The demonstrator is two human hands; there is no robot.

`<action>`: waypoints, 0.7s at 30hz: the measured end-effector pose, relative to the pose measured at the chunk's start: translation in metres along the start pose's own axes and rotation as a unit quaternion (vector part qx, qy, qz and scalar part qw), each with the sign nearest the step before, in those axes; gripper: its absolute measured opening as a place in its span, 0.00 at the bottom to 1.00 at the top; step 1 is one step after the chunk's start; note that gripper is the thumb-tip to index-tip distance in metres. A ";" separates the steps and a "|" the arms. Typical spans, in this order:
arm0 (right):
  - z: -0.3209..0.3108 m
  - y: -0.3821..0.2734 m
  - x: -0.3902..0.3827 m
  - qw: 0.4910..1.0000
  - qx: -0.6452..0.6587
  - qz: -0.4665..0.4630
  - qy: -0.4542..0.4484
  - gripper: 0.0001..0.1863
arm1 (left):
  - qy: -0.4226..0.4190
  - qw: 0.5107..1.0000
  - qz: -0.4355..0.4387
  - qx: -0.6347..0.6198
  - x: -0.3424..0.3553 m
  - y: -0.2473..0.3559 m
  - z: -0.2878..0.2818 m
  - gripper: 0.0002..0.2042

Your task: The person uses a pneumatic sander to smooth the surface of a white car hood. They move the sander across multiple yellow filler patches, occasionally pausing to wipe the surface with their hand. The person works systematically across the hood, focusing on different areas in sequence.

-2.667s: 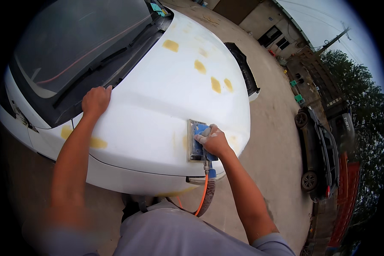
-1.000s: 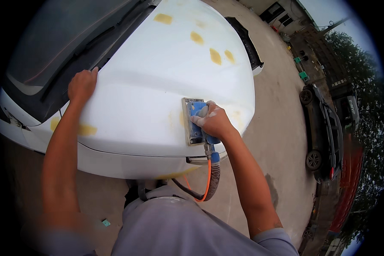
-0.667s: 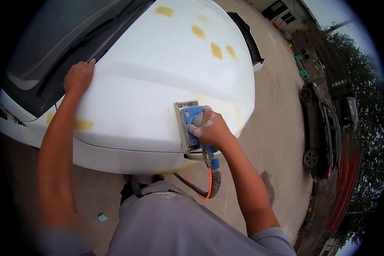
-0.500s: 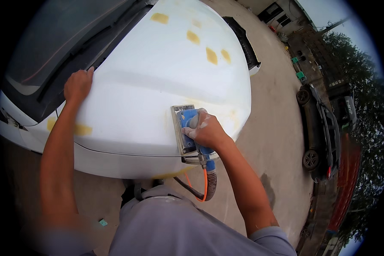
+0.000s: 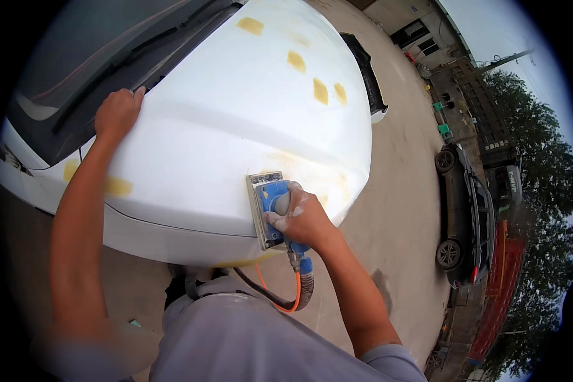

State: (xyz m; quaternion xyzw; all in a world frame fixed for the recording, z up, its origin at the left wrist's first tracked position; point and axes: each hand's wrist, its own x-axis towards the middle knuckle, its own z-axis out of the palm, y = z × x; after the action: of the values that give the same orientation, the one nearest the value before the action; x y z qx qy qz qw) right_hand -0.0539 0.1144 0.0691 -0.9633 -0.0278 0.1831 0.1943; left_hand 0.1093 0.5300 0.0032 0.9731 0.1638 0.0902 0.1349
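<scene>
My left hand [image 5: 117,114] grips the rear edge of a white car hood [image 5: 216,146] beside the dark windshield [image 5: 89,38], fingers curled at the edge. My right hand [image 5: 301,216], white with dust on the fingers, is closed round the grip of a blue rectangular sander [image 5: 270,191], whose pad lies on the hood near its close edge. An orange air hose [image 5: 297,293] and a ribbed dark dust hose [image 5: 305,283] hang from the sander past the car's side. Yellow filler patches [image 5: 320,91] dot the hood, with fainter ones by the sander.
A dark detached panel [image 5: 363,63] lies beyond the hood. On the right, a black car [image 5: 465,216] stands on the concrete yard [image 5: 398,191], with a red structure [image 5: 500,293] and trees [image 5: 522,127] behind it. A building [image 5: 414,25] and green objects [image 5: 444,130] are at the back right.
The sander in my right hand has moved leftward and toward the hood's near edge. My left hand remains at the rear edge. The whole view has shifted slightly.
</scene>
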 end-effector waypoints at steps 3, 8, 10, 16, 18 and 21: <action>0.018 0.001 -0.004 0.999 -0.001 -0.015 0.030 0.35 | -0.023 1.000 -0.018 0.007 -0.001 -0.005 -0.004 0.31; -0.023 -0.017 0.035 0.998 0.029 0.057 0.000 0.46 | -0.007 1.000 -0.014 0.002 -0.001 -0.012 -0.007 0.31; -0.027 -0.012 0.037 0.997 0.035 0.064 -0.005 0.47 | 0.005 1.000 -0.009 0.010 -0.002 -0.009 -0.007 0.31; 0.005 0.015 0.005 0.999 0.000 0.015 0.029 0.39 | -0.018 1.000 -0.020 0.011 -0.005 -0.007 -0.007 0.32; -0.007 0.011 0.017 0.997 0.027 0.043 0.049 0.35 | -0.032 0.999 -0.040 -0.006 -0.006 -0.013 -0.005 0.32; -0.033 0.001 0.043 0.994 0.028 0.101 0.016 0.40 | -0.025 0.999 -0.021 0.005 0.000 0.002 -0.012 0.32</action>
State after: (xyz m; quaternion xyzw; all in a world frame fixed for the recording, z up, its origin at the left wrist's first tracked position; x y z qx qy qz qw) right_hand -0.0020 0.1072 0.0825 -0.9581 0.0780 0.1874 0.2019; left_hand 0.1066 0.5314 0.0153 0.9720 0.1812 0.0624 0.1356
